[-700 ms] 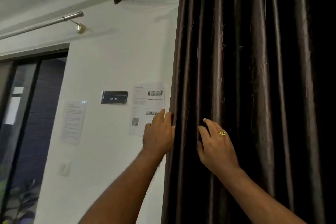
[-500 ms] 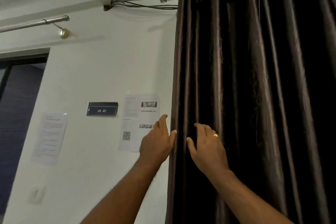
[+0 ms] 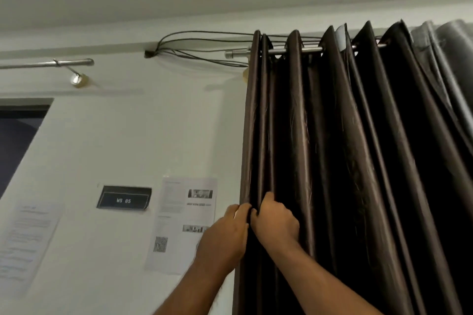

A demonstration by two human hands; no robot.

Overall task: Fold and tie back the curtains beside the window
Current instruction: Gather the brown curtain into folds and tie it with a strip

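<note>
A dark brown satin curtain (image 3: pixel 358 161) hangs in deep pleats from a metal rod (image 3: pixel 311 50) and fills the right half of the view. My left hand (image 3: pixel 225 235) grips the curtain's left edge at about chest height, fingers curled round the outermost fold. Right beside it, touching it, my right hand (image 3: pixel 275 222) grips the neighbouring pleat, knuckles toward me. Both forearms reach up from the bottom of the frame. The curtain's lower part is out of view.
White wall to the left carries a black sign reading WS 05 (image 3: pixel 124 200), a printed sheet with a QR code (image 3: pixel 183 222) and another paper (image 3: pixel 23 243). Black cables (image 3: pixel 199 46) run along the ceiling line. A second rod (image 3: pixel 48 64) and a dark window (image 3: pixel 15 140) lie far left.
My view has tilted upward, showing the rod and ceiling. Both hands, earlier flat on the fabric and a little apart, have come together and curled round the curtain's left folds.
</note>
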